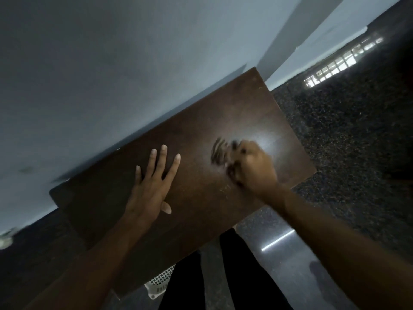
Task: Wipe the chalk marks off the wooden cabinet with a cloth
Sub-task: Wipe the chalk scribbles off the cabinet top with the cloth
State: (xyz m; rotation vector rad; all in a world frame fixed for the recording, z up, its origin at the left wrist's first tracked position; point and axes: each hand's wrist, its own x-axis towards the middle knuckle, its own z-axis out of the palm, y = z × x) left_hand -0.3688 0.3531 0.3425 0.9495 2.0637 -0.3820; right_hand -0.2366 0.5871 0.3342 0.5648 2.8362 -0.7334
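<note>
Clenching round a dark cloth (231, 171), the right grip (252, 168) presses it onto the top of the cabinet (201, 220), towards its right end. The cloth is blurred and mostly hidden under the curled fingers, so only dark scraps show at the knuckles. Just left of the fist lies a set of dark curved streaks (218, 151) cut through a pale haze (266, 144). The streaks look like wiped wood, and the haze like chalk dust, though part of that glow may be reflected light; I cannot tell how much. The left grip (152, 184) is released, lying flat with the fingers spread on the middle of the top, well apart from the cloth, and it seems to steady the cabinet. A few pale flecks (225, 189) sit near the front edge below the fist; whether they are chalk or scratches is unclear. By these signs the wiping is under way and perhaps half done. No clear drawn lines are left, but the smeared haze around and beyond the fist, and maybe those flecks, are yet to be cleared, while the left half of the top looks plain brown. The cabinet stands against a pale wall (111, 74) on a dark speckled floor (346, 130), with a white basket (159, 285) low by the person's legs.
</note>
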